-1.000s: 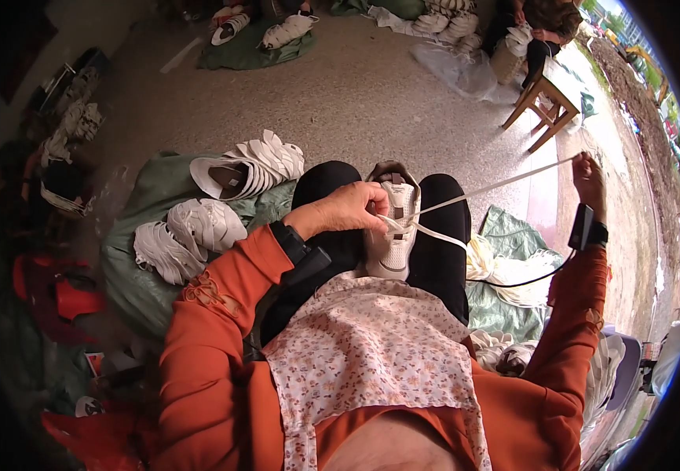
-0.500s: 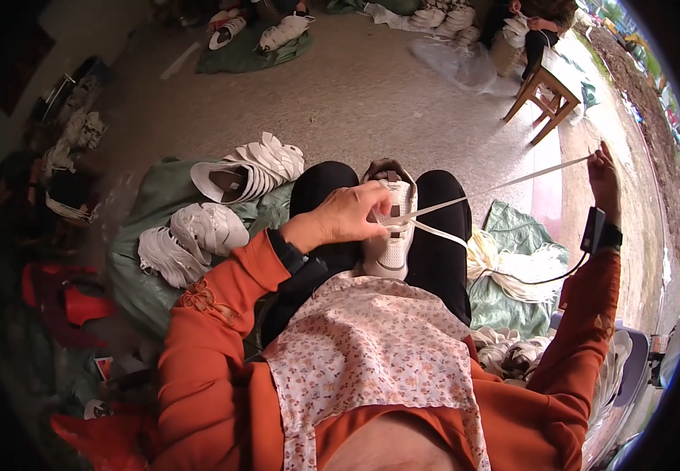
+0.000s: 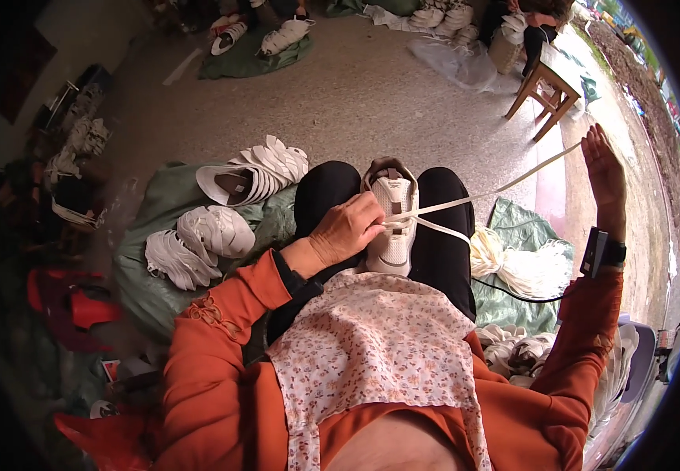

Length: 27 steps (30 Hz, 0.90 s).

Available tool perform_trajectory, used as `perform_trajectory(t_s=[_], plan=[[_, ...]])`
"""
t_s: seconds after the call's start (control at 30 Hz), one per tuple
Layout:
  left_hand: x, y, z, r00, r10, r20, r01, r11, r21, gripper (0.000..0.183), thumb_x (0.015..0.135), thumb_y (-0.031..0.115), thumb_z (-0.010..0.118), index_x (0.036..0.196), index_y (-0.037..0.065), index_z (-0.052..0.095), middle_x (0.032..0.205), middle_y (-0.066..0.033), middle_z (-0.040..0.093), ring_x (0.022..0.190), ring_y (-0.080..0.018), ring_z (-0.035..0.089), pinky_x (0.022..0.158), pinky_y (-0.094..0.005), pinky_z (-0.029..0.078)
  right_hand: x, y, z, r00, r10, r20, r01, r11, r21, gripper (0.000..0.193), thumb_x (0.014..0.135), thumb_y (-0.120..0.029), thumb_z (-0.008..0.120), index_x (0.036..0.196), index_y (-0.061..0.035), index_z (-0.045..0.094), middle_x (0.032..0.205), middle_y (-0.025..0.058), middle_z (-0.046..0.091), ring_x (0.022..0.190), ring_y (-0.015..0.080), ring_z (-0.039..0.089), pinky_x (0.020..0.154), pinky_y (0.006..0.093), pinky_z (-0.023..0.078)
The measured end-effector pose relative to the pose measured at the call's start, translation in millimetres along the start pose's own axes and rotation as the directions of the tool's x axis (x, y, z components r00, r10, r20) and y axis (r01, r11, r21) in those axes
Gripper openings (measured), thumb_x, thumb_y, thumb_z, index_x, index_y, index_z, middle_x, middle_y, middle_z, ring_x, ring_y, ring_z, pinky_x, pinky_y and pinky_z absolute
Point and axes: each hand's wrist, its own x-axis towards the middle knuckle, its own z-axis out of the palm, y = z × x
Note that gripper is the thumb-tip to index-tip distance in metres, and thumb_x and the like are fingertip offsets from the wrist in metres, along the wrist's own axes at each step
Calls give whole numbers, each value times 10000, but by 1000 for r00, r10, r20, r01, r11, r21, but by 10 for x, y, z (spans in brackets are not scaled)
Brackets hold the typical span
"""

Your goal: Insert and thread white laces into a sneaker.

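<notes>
A cream-and-beige shoe [image 3: 393,250] is held between my knees, toe towards me. A flat cream shoelace [image 3: 505,188] runs from its eyelets up to the far right, sagging slightly. My left hand [image 3: 349,228] is closed at the shoe's left edge, with a short stretch of lace at its fingertips. Raised at the right, my right hand [image 3: 604,165] pinches the lace's far part between thumb and fingers. Another length of lace [image 3: 442,229] lies from the shoe across my right thigh.
On the left, stacked white shoe uppers [image 3: 214,233] lie on a green sheet [image 3: 140,271]. A bundle of cream laces [image 3: 532,267] rests on green sheeting at the right, with more shoe parts [image 3: 517,349] nearer me. A wooden stool [image 3: 546,90] stands beyond, near a seated person.
My left hand has moved slightly left and down, its fingers closing at the shoe's edge. My right hand has risen slightly, and the stretched lace now sags.
</notes>
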Motion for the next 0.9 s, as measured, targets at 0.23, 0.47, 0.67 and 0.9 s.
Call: perform_trajectory(t_s=[0.23, 0.47, 0.67, 0.9], plan=[[-43, -13, 42, 1000, -26, 4, 26, 999, -23, 188, 782, 81, 708, 867, 50, 543, 871, -95, 511, 759, -281, 602, 642, -364, 507, 15, -80, 93, 994, 16, 105, -23, 997, 70, 448, 974, -66, 449, 1388, 62, 335, 1319, 163, 515, 1215, 219, 522, 1069, 337, 413], [-1, 34, 116, 999, 35, -39, -32, 997, 77, 160, 820, 106, 669, 890, 52, 536, 872, -93, 499, 751, -295, 607, 635, -378, 505, 17, -147, 212, 992, 23, 123, -33, 996, 81, 452, 995, -66, 387, 1417, 59, 285, 1352, 177, 481, 1208, 223, 516, 1076, 334, 398], [36, 28, 102, 970, -155, 185, 177, 979, -105, 149, 822, 103, 656, 885, 33, 540, 923, -102, 486, 824, -282, 581, 729, -371, 484, 54, 3, 253, 962, 62, 265, -113, 977, 181, 443, 980, -83, 413, 1388, 69, 329, 1333, 174, 507, 1210, 233, 528, 1060, 351, 416], [140, -78, -24, 914, -97, 395, 244, 907, -343, 176, 745, 21, 697, 860, 54, 568, 1013, -47, 414, 855, -155, 512, 758, -276, 474, 68, 325, 111, 971, 132, 198, -179, 953, 244, 408, 990, -83, 392, 1366, 72, 351, 1322, 174, 512, 1209, 249, 529, 1061, 373, 418]])
